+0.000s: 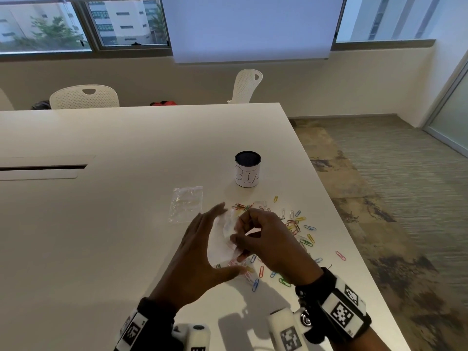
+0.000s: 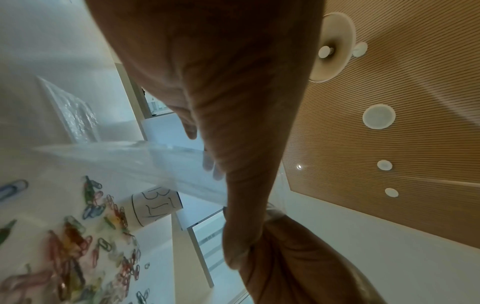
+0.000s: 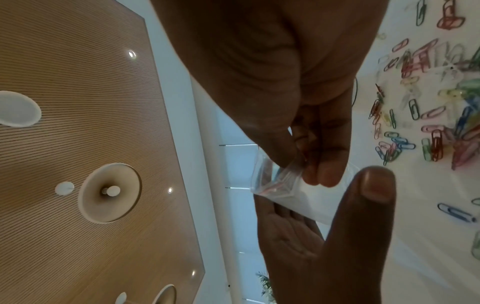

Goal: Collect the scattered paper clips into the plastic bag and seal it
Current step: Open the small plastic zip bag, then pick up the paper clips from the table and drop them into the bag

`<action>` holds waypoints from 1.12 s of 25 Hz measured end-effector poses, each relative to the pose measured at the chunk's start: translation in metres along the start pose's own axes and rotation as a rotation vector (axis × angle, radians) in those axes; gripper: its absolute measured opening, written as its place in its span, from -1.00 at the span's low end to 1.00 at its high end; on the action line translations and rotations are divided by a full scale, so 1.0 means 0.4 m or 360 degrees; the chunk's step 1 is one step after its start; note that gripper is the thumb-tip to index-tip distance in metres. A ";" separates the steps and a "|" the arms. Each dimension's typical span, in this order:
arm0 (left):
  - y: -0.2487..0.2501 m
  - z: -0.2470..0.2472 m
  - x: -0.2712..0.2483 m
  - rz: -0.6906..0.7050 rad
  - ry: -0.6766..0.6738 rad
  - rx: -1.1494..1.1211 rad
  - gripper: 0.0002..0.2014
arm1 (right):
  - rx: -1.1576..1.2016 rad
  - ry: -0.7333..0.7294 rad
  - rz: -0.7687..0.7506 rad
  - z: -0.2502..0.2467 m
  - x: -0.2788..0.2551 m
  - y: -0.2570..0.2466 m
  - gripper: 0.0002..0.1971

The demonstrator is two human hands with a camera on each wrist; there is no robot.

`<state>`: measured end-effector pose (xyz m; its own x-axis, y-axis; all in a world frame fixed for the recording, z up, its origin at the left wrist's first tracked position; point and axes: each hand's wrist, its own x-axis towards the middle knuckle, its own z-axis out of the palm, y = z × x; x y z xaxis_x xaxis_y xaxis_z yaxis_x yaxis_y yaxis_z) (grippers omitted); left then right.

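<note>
Both hands meet in the lower middle of the head view, holding one small plastic bag (image 1: 222,239) up off the table (image 1: 101,224). Left hand (image 1: 200,252) is spread, with straight fingers behind the bag and the thumb reaching under it. Right hand (image 1: 266,239) is curled, and its fingertips (image 3: 322,174) pinch the bag's top edge, which the right wrist view shows puckered and a little open.

My guess is that this is the opening step: the bag's mouth is being pulled apart so clips can go in. Most of the paper clips (image 1: 296,226) lie loose on the table, to the right of the hands and just below them, so the collecting has hardly begun. Next, the mouth must be held wide by one hand while the other picks up clips, which are thin, flat and slippery to grab.

A second clear bag (image 1: 186,203) lies flat just above and left of the hands. A cup marked with letters (image 1: 247,169) stands higher up in the middle.

Something red shows near the bag's mouth, but whether it is a clip inside or the seal strip is hard to tell. Some clips are hidden under the hands. In the left wrist view the hand blocks most of the bag.
</note>
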<state>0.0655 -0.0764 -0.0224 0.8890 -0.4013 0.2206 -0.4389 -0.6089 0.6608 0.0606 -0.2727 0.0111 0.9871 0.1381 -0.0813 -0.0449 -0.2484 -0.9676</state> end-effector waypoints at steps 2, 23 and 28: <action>-0.004 0.005 -0.001 -0.0014 0.0027 -0.0047 -0.06 | -0.0083 -0.0065 -0.0024 -0.003 0.002 0.008 -0.88; -0.072 0.040 0.013 -0.0154 0.0126 -0.0123 -0.41 | -0.0322 -0.0071 0.0087 0.036 0.072 0.037 -0.89; -0.106 0.023 0.019 -0.0121 -0.0008 -0.0195 -0.18 | -0.0355 -0.0052 0.0172 0.071 0.097 0.034 -0.88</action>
<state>0.0896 -0.0598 -0.0553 0.9182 -0.3608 0.1635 -0.3509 -0.5496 0.7582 0.0938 -0.2437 -0.0120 0.9727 0.1293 -0.1926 -0.1113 -0.4686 -0.8764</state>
